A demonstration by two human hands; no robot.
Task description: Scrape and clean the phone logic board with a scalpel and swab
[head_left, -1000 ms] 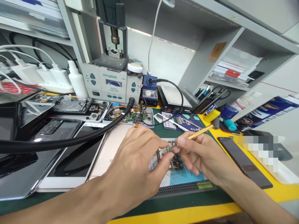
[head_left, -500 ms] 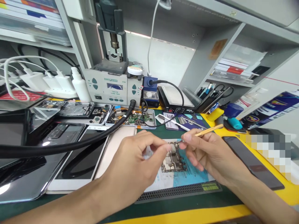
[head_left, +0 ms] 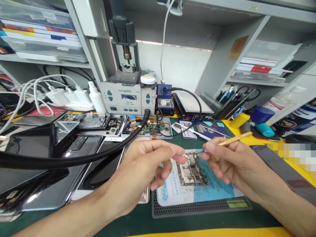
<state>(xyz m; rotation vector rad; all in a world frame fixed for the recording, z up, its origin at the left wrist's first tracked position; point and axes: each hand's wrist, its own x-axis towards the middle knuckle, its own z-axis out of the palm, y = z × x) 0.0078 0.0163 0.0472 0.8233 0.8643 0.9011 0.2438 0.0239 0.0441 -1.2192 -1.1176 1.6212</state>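
Left hand [head_left: 145,171] lifted off the circuit board [head_left: 192,169] since a second ago, fingers loosely spread, grip empty. Right hand [head_left: 229,161] pinched shut on yellow tweezers [head_left: 229,141], tip at the board's far edge. Board flat on the blue-white mat [head_left: 197,194], now uncovered. Free room on the mat's near edge; phones [head_left: 81,158] crowded left on the worktop [head_left: 138,220], black hose [head_left: 74,158] crossing them, soldering station [head_left: 128,97] beyond.

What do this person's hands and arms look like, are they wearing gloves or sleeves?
No gloves and no sleeves show. The left hand and right hand are bare, and both forearms are uncovered as far as the picture's lower edge. No rings, watch or wristband are visible. The fingers are slim, with short, plain nails. Anything worn above the forearms lies outside the view.
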